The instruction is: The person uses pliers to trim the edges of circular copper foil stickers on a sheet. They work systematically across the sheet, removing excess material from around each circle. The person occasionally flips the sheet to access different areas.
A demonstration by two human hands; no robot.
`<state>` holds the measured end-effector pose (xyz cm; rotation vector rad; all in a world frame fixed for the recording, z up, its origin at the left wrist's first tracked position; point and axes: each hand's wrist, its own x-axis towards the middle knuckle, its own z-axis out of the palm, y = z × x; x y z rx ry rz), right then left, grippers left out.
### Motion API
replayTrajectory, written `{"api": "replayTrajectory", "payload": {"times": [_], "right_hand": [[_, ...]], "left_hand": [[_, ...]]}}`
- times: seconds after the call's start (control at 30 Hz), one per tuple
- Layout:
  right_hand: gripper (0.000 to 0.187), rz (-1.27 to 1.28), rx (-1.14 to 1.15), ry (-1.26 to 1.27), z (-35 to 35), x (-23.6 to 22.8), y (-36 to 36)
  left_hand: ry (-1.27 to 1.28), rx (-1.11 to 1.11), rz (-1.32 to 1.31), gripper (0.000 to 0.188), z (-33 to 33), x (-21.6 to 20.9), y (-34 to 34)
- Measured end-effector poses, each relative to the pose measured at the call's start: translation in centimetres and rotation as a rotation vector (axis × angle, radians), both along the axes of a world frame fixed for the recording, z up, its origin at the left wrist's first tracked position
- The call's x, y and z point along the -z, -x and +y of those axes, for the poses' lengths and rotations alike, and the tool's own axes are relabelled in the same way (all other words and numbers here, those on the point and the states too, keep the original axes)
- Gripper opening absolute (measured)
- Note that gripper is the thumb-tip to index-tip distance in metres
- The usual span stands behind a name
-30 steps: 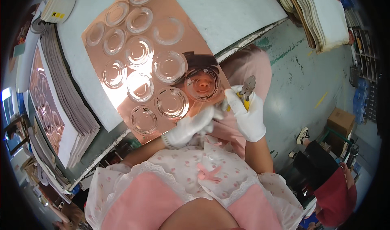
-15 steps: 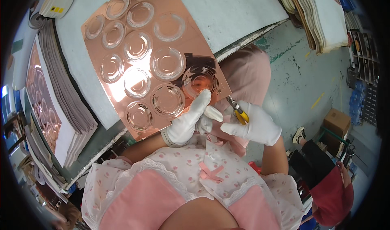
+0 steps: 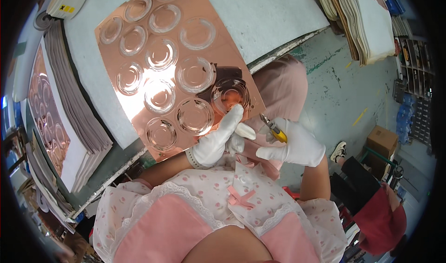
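A shiny copper-coloured sheet (image 3: 226, 45) with several round, ring-shaped forms lies slantwise over the table edge, its near corner reaching out toward me. My left hand (image 3: 217, 140), in a white glove, grips the sheet's near edge, with one digit on top beside the nearest ring and the others partly hidden below. In my gloved right hand (image 3: 302, 144) is a small pair of yellow-handled pliers (image 3: 278, 132), held by the handles. Their metal jaws point at the sheet's right near corner, a small gap away from it.
The pale-topped table (image 3: 274, 26) has a worn edge. A stack of thick grey sheets (image 3: 76, 86) stands at left, near another copper sheet (image 3: 49, 119). More stacked boards (image 3: 346, 21) are at far right. A person in red (image 3: 381, 221) and a cardboard box (image 3: 382, 140) are at right.
My right hand and the pliers have shifted slightly right and down, the jaws drawing a little away from the sheet's corner. The left hand keeps its grip on the sheet.
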<state>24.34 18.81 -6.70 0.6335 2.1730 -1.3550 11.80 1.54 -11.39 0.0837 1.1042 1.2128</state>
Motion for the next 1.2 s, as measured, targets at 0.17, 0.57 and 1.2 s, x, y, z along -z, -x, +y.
{"api": "replayTrajectory", "payload": {"times": [0.17, 0.57, 1.2], "right_hand": [[0.053, -0.025, 0.059, 0.053, -0.4, -0.4, 1.3], [0.053, -0.072, -0.086, -0.279, -0.8, -1.4, 2.6], [0.051, -0.089, -0.102, -0.303, -1.0, -1.6, 3.0]], "left_hand": [[0.010, 0.003, -0.051, 0.067, 0.0, 0.6, 0.0], [0.202, -0.095, -0.019, 0.065, 0.5, -0.2, -0.6], [0.141, -0.123, -0.067, 0.060, 0.3, -0.4, -0.5]]}}
